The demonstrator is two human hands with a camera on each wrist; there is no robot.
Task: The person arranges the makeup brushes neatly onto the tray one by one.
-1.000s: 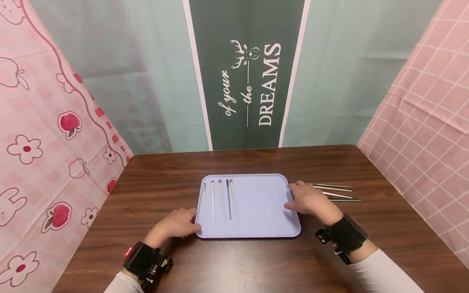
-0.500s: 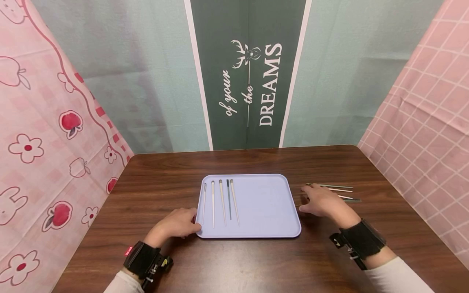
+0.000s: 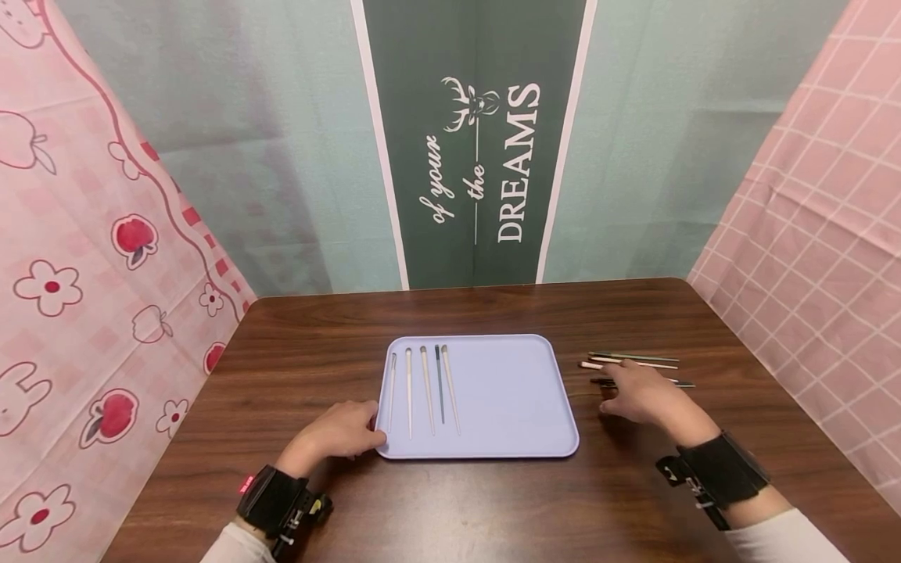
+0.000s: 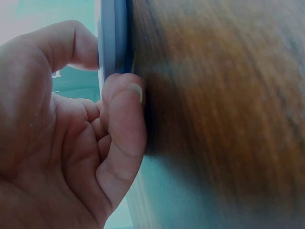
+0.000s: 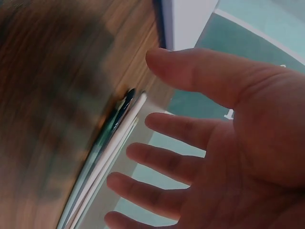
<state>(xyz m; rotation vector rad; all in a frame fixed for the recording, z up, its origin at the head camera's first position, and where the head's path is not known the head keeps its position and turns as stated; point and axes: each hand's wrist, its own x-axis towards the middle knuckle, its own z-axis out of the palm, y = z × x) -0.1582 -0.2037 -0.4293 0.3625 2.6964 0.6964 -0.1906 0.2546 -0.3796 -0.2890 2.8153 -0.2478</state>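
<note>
A pale lavender tray [image 3: 510, 395] lies on the wooden table. My left hand [image 3: 341, 428] grips its near left corner; in the left wrist view the thumb [image 4: 86, 50] presses one side of the rim [image 4: 112, 38] and curled fingers bear on the other. Several slim paintbrushes [image 3: 425, 389], mostly pale plus a dark blue-green one [image 3: 440, 385], lie roughly side by side in the tray's left half. My right hand [image 3: 644, 395] hovers over a loose bunch of paintbrushes [image 3: 651, 358] right of the tray. Its fingers are spread apart and hold nothing in the right wrist view.
The brown wooden table [image 3: 450, 508] runs back to a green hanging cloth [image 3: 479, 258]. Pink patterned cloths hang at the left [image 3: 105, 336] and right [image 3: 809, 274]. Each wrist wears a black camera band.
My right hand has left the tray's right rim and moved right, over the loose paintbrushes, uncovering their left ends. The left hand and the tray stay in place.
</note>
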